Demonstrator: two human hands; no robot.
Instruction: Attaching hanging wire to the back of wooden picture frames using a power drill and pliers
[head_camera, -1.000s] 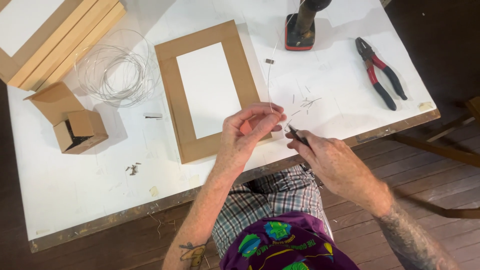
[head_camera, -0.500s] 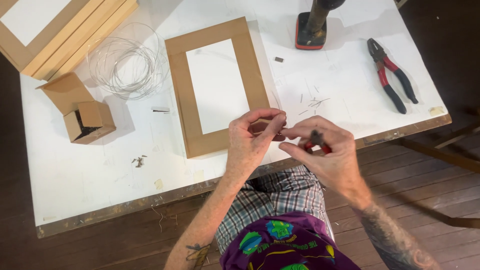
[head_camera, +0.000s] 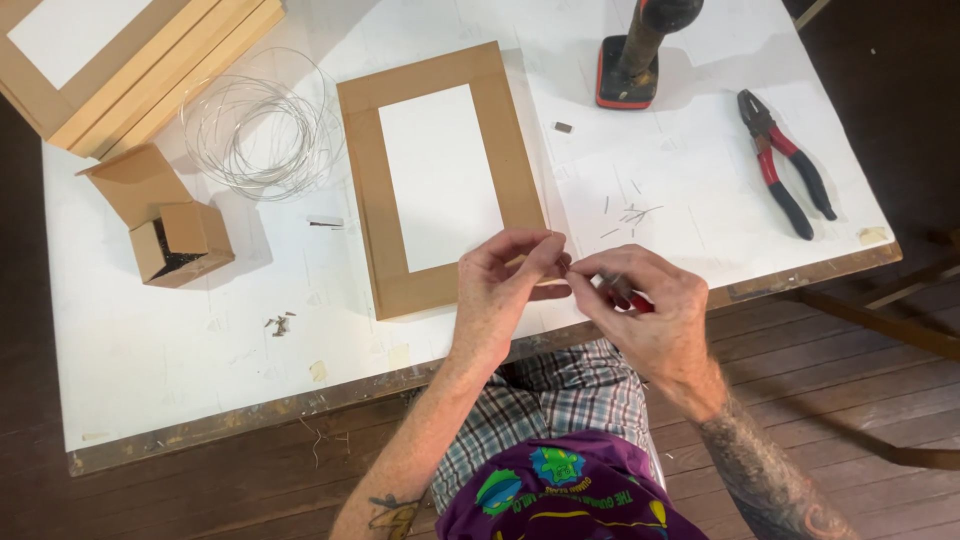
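- Two hands meet at the near edge of the white surface (head_camera: 200, 350), and everything else lies spread beyond them.
- Brown frame (head_camera: 440, 180) lies flat in the middle, its near end just at 12 o'clock from my left hand (head_camera: 505, 290).
- Stacked frames (head_camera: 120, 60) sit at the far 10 o'clock corner.
- Coil of thin wire (head_camera: 260, 125) rests at 11 o'clock, beside the frame.
- Open cardboard box (head_camera: 175, 235) stands at 9 o'clock, a few tiny screws (head_camera: 280, 322) scattered near it.
- Pliers (head_camera: 790, 165) with red handles lie at 2 o'clock, well apart; a power tool (head_camera: 635, 60) stands at 1 o'clock.
- Short wire offcuts (head_camera: 630, 212) lie just past my right hand (head_camera: 650, 310).
- Left grip is pinched shut on something very fine, likely a bit of wire; I cannot tell for sure.
- Right grip is closed around a small red-handled tool (head_camera: 628, 295), its tip touching the left fingertips.
- I judge this to be trimming or bending the wire end; the next move needs a steady pinch and a precise squeeze.
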